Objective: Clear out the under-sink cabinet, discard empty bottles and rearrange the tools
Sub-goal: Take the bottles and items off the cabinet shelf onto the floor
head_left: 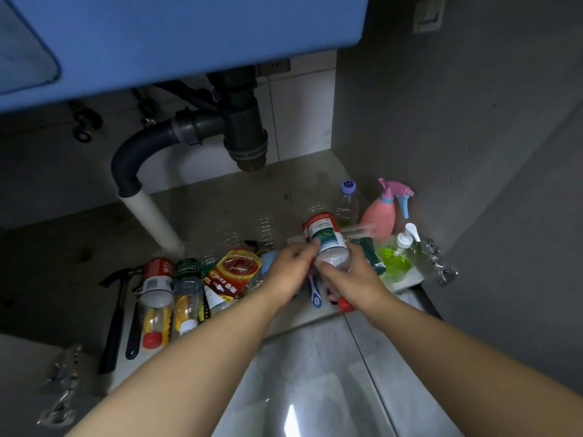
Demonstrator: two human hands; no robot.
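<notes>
Bottle point(325, 238) long axis near-upright, red-label end up, leaning slightly left. Right hand point(350, 279) wraps its clear lower end; left hand point(290, 272) pinches its side.

Dark grey plastic drain trap point(244, 121), black corrugated hose point(132, 152) — beyond left hand point(288, 272); blue sink basin point(189, 42) higher above; glossy grey floor tile point(315, 389) — nearer side.

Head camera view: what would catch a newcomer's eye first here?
At the centre, the left hand and right hand hold a clear bottle with a red and white label above the cluttered cabinet floor. Behind them to the right stands a pink spray bottle. The dark drain pipe hangs under the blue sink above.
</notes>
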